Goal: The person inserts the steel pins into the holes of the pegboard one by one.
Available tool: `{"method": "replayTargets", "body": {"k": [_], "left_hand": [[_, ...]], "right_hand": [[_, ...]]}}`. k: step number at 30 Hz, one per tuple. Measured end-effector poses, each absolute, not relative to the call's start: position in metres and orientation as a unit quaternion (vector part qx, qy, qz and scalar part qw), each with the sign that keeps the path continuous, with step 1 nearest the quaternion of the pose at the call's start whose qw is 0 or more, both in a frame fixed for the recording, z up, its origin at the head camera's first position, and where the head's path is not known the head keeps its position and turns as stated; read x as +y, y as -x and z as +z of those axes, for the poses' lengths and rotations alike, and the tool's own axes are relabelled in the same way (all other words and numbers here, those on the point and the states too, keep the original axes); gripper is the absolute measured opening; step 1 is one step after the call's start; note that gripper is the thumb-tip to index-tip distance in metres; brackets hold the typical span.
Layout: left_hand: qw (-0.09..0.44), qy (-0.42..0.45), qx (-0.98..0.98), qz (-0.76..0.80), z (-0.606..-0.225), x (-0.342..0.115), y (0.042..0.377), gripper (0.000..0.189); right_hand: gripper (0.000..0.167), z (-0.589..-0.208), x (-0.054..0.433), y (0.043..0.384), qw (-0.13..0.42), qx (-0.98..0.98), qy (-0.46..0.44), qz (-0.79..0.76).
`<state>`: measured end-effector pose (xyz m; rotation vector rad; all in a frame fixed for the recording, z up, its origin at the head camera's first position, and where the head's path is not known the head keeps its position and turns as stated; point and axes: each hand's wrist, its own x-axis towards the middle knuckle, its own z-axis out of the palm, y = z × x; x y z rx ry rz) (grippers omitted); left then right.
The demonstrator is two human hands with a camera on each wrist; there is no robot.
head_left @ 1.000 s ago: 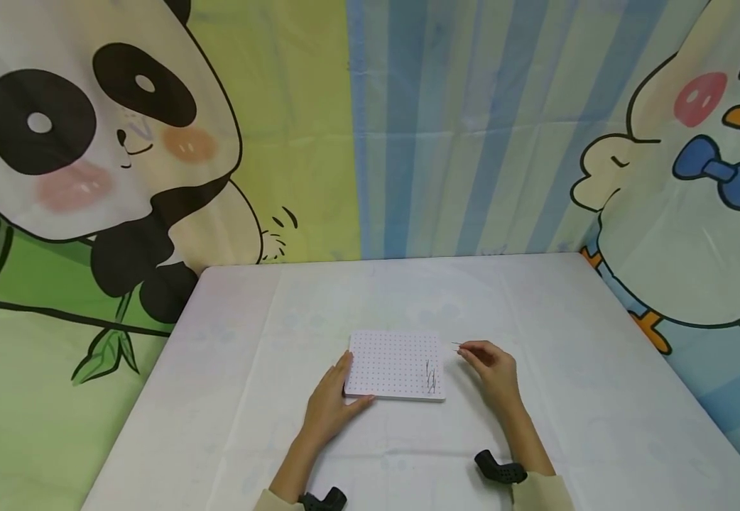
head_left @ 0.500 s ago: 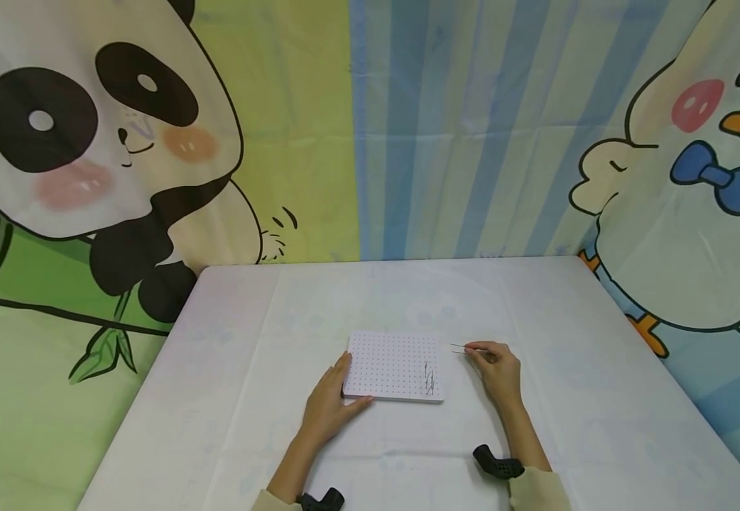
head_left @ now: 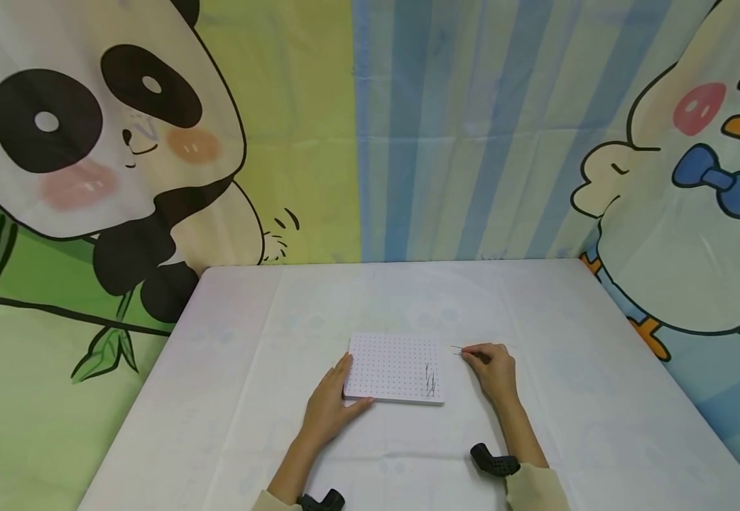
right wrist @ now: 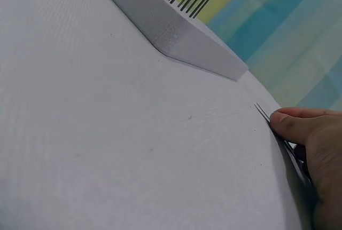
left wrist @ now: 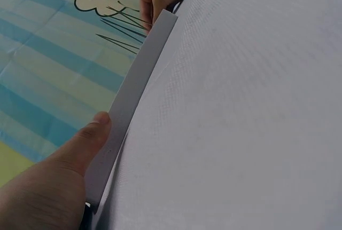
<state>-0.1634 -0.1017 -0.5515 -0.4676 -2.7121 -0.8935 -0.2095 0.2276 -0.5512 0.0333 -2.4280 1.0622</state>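
Observation:
A white pegboard (head_left: 392,365) with a grid of small holes lies on the table. Several thin metal pins (head_left: 430,380) stand up from it near its right edge. My left hand (head_left: 332,403) steadies the near left corner, fingers along the left side and straight thumb against the front edge. The left wrist view shows that thumb (left wrist: 88,139) on the board's edge. Right of the board, my right hand (head_left: 493,369) pinches thin dark metal pins between thumb and fingertips; two pin tips (right wrist: 262,111) point toward the board. How many it holds is hidden by the palm.
A white cloth covers the table (head_left: 268,312) around the board. Behind it hangs a curtain (head_left: 434,128) printed with a panda and a duck. Black wrist devices (head_left: 494,460) sit on both forearms.
My right hand shifts slightly, its pins staying just right of the board. The left hand stays at the corner, and the pins in the board look the same.

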Motion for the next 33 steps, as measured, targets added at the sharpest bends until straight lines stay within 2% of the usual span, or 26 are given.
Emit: {"method": "replayTargets", "body": {"k": [19,27,29,33], "left_hand": [[0.114,0.153,-0.936,-0.297,-0.555,-0.103,0.163,0.095],[0.111,0.149,-0.934,-0.304,-0.552,-0.102,0.162,0.093],[0.111,0.149,-0.935,-0.303,-0.551,-0.102,0.162,0.093],[0.108,0.149,-0.935,-0.303,-0.55,-0.102,0.163,0.093]], "right_hand": [[0.005,-0.554,0.226,0.209,0.222,-0.901,-0.038,0.37],[0.006,-0.552,0.221,0.204,0.288,-0.854,-0.057,0.43],[0.007,-0.549,0.218,0.203,0.28,-0.834,-0.06,0.472],[0.011,-0.541,0.208,0.197,0.228,-0.803,-0.062,0.547]]}}
